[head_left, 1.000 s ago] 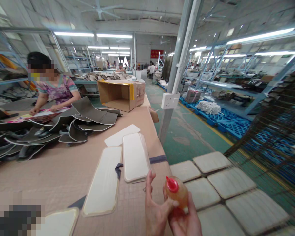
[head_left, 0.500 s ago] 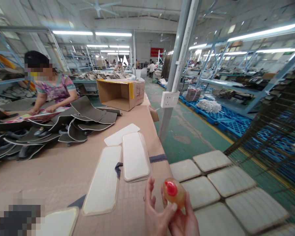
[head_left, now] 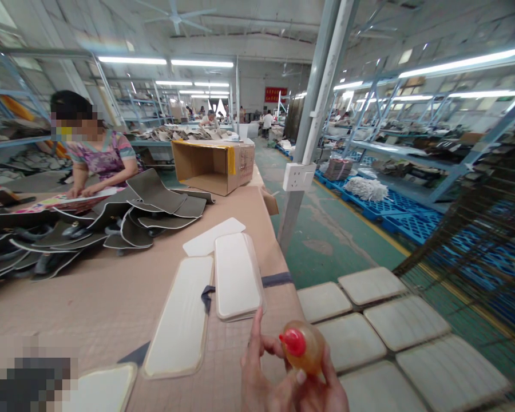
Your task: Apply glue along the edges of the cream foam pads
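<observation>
Head view: glue bottle point(head_left: 304, 346) between both hands.

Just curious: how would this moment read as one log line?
both hands: hold amber plastic squeeze bottle with red cap | over tan table edge | beside: white padded panels

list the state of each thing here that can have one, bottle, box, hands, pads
bottle: red cap on, tipped toward the camera, held in both hands
left hand: fingers on the bottle by the cap
right hand: wrapped under the bottle
cardboard box: on its side, open
white pads: lying flat on the table
dark pieces: piled loosely, overlapping
</observation>
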`<action>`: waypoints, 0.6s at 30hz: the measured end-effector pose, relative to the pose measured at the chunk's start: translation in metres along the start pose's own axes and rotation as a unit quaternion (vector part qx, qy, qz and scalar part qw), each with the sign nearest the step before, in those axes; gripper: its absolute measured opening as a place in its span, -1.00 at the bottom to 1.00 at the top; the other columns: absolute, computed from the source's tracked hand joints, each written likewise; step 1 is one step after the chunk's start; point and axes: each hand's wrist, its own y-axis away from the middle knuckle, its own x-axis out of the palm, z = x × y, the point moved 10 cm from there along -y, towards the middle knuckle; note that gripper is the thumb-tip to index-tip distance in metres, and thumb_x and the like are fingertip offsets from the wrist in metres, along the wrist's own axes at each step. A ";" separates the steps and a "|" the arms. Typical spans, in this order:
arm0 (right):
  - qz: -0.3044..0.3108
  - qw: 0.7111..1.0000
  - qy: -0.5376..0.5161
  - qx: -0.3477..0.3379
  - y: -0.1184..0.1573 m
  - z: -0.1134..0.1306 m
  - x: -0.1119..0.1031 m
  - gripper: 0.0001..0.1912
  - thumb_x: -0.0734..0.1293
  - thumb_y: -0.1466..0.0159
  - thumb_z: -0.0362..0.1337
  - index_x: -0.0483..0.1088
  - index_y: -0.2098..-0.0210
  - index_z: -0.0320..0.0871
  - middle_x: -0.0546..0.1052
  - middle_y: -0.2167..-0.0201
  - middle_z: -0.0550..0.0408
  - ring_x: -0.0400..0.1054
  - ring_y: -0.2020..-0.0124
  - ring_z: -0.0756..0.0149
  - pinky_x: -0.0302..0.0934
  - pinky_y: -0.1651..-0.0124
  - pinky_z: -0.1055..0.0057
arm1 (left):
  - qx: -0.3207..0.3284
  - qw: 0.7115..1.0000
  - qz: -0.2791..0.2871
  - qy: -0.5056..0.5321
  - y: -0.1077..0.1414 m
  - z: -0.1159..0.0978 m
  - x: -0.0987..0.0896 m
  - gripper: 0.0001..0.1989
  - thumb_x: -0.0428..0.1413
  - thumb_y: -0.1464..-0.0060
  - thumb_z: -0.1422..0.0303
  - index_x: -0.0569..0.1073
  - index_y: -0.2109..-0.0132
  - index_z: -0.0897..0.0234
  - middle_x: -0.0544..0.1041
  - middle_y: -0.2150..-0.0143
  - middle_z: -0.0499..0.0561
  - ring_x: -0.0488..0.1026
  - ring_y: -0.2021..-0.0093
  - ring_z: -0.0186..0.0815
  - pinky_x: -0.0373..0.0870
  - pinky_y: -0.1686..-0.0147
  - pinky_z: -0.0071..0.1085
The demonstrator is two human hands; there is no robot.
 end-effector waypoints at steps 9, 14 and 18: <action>0.000 0.997 -0.069 0.040 -0.007 -0.002 -0.013 -0.47 0.53 0.04 -0.19 0.43 0.15 -0.37 0.49 0.15 -0.18 0.39 0.15 0.19 0.32 0.14 0.36 | -0.076 0.992 0.071 0.077 0.002 0.014 0.013 -0.12 0.14 0.13 0.18 0.02 -0.30 0.38 0.45 0.08 0.11 0.33 -0.06 -0.10 0.13 -0.14 -0.23; -0.015 0.998 -0.040 0.039 -0.010 -0.007 -0.019 -0.43 0.55 0.09 -0.13 0.45 0.18 -0.35 0.51 0.19 -0.15 0.38 0.13 0.14 0.32 0.13 0.32 | -0.079 0.985 0.103 0.110 0.005 0.026 0.020 -0.20 0.13 0.09 0.15 0.10 -0.27 0.33 0.25 -0.23 0.21 0.12 -0.25 -0.04 0.15 -0.15 -0.22; -0.036 0.999 -0.018 -0.012 -0.010 -0.004 -0.015 -0.41 0.54 0.10 -0.06 0.46 0.20 -0.35 0.52 0.23 -0.16 0.42 0.20 0.14 0.34 0.22 0.33 | -0.090 0.983 0.104 0.119 0.006 0.025 0.018 -0.27 0.17 0.09 0.13 0.23 -0.22 0.25 0.34 -0.16 0.20 0.10 -0.26 0.00 0.15 -0.16 -0.14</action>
